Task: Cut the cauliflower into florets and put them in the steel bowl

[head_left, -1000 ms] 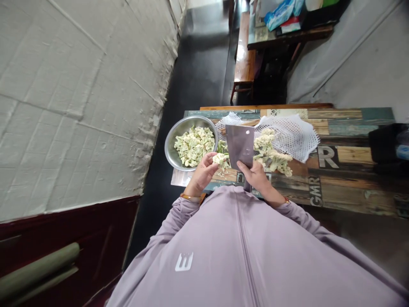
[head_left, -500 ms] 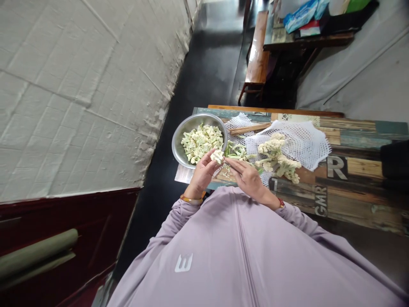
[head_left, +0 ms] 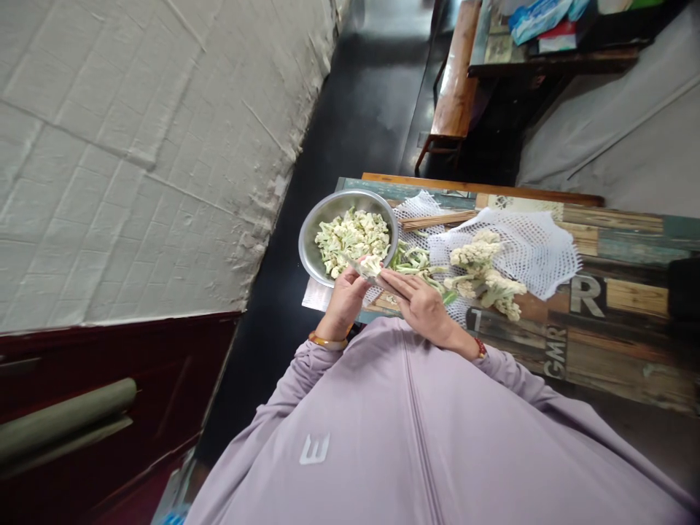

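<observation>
Over the near rim of a steel bowl [head_left: 308, 248], my left hand [head_left: 345, 297] pinches a pale cauliflower floret [head_left: 372, 265]. My right hand [head_left: 420, 302] is closed around a knife [head_left: 383, 283], its blade lying across the floret and pointing to the left. The knife's handle is hidden in my fingers. Many cut cauliflower florets [head_left: 353, 237] fill much of the bowl. Right of my right hand, larger cauliflower pieces [head_left: 486, 270] rest on a white foam net [head_left: 522, 244]. Green stems [head_left: 413, 261] lie between the bowl and those pieces.
The patchwork wooden table [head_left: 607, 350] carries a bundle of thin wooden sticks [head_left: 434, 220] beyond the stems. A bench [head_left: 456, 80] and another table [head_left: 552, 67] with packages stand farther off. A white wall [head_left: 136, 160] rises at the left.
The knife blade has swung into view across the floret, pointing left over the bowl's rim. My right hand has shifted slightly. The whole view has shifted a little.
</observation>
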`<control>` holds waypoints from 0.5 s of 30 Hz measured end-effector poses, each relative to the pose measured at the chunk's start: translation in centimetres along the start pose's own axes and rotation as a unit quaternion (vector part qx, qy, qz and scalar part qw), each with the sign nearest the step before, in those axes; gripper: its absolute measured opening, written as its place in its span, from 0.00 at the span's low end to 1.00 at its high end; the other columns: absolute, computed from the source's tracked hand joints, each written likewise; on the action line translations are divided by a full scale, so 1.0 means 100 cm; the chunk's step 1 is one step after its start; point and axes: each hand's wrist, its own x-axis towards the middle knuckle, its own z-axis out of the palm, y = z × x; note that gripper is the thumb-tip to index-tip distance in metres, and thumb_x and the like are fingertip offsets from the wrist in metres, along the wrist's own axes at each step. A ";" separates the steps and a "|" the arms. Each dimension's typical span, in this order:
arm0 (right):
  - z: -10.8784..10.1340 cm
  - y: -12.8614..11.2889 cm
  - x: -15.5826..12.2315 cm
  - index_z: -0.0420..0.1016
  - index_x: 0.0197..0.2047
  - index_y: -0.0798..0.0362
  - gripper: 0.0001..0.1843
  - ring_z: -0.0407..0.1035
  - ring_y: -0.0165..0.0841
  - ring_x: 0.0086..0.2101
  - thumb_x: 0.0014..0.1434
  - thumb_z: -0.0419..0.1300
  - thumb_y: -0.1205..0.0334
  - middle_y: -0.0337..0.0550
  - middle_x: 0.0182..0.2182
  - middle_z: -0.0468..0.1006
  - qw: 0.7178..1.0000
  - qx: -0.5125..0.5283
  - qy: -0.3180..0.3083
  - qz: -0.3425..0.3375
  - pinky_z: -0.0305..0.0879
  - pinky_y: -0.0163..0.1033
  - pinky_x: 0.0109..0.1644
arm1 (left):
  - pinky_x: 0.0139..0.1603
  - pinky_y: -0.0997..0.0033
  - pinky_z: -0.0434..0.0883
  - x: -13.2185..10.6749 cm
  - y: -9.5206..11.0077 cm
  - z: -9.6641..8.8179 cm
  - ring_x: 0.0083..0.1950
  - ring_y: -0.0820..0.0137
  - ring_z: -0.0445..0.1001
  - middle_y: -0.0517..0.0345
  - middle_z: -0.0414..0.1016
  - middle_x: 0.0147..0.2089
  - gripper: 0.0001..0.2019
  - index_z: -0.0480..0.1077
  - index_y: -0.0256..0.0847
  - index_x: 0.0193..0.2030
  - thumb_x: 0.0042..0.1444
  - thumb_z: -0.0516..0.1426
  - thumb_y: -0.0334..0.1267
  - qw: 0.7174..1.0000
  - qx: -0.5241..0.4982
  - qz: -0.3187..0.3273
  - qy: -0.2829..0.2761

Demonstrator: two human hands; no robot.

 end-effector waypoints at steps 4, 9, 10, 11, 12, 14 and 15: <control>0.001 0.001 0.004 0.62 0.70 0.48 0.33 0.67 0.36 0.62 0.63 0.50 0.74 0.42 0.65 0.70 1.000 0.002 -0.011 0.013 0.63 0.46 0.68 | 0.56 0.55 0.72 0.004 -0.003 -0.007 0.54 0.56 0.76 0.52 0.81 0.49 0.24 0.75 0.44 0.55 0.49 0.67 0.42 0.999 0.030 -0.013 -0.005; 0.006 0.005 0.004 0.63 0.70 0.50 0.33 0.68 0.37 0.60 0.63 0.50 0.73 0.44 0.63 0.72 0.999 -0.007 -0.013 0.031 0.65 0.47 0.67 | 0.63 0.56 0.67 0.010 -0.003 -0.010 0.57 0.58 0.74 0.51 0.80 0.51 0.25 0.75 0.41 0.55 0.49 0.68 0.43 0.996 0.089 0.012 -0.002; 0.007 0.006 0.004 0.63 0.70 0.51 0.32 0.68 0.37 0.60 0.63 0.50 0.73 0.44 0.63 0.72 0.999 -0.008 -0.009 0.036 0.66 0.46 0.66 | 0.63 0.56 0.67 0.010 -0.003 -0.008 0.57 0.58 0.74 0.51 0.80 0.51 0.25 0.75 0.41 0.55 0.49 0.68 0.43 0.995 0.095 0.014 0.004; 0.009 0.007 0.004 0.64 0.70 0.51 0.32 0.68 0.37 0.60 0.63 0.50 0.73 0.44 0.63 0.72 0.999 -0.009 -0.005 0.041 0.66 0.46 0.66 | 0.63 0.57 0.68 0.010 -0.003 -0.006 0.57 0.59 0.75 0.51 0.80 0.50 0.24 0.75 0.41 0.54 0.49 0.68 0.43 0.996 0.094 0.011 0.006; 0.010 0.008 0.004 0.63 0.70 0.50 0.32 0.68 0.37 0.61 0.63 0.50 0.73 0.44 0.63 0.72 0.999 -0.009 -0.002 0.047 0.66 0.46 0.66 | 0.61 0.57 0.69 0.010 -0.003 -0.002 0.56 0.59 0.75 0.51 0.81 0.49 0.22 0.76 0.40 0.52 0.50 0.67 0.44 0.996 0.086 0.003 0.006; 0.011 0.009 0.003 0.62 0.70 0.49 0.33 0.67 0.37 0.61 0.63 0.51 0.73 0.44 0.64 0.71 0.998 -0.011 0.002 0.058 0.65 0.46 0.67 | 0.58 0.58 0.71 0.008 -0.005 0.005 0.54 0.60 0.76 0.51 0.81 0.47 0.18 0.77 0.40 0.48 0.51 0.66 0.44 0.998 0.063 -0.011 0.002; 0.011 0.010 0.003 0.62 0.70 0.49 0.33 0.67 0.37 0.61 0.63 0.51 0.73 0.43 0.64 0.71 0.998 -0.013 0.002 0.063 0.65 0.46 0.67 | 0.57 0.59 0.71 0.007 -0.006 0.009 0.54 0.60 0.76 0.52 0.81 0.46 0.17 0.77 0.41 0.47 0.52 0.66 0.44 0.998 0.060 -0.013 0.002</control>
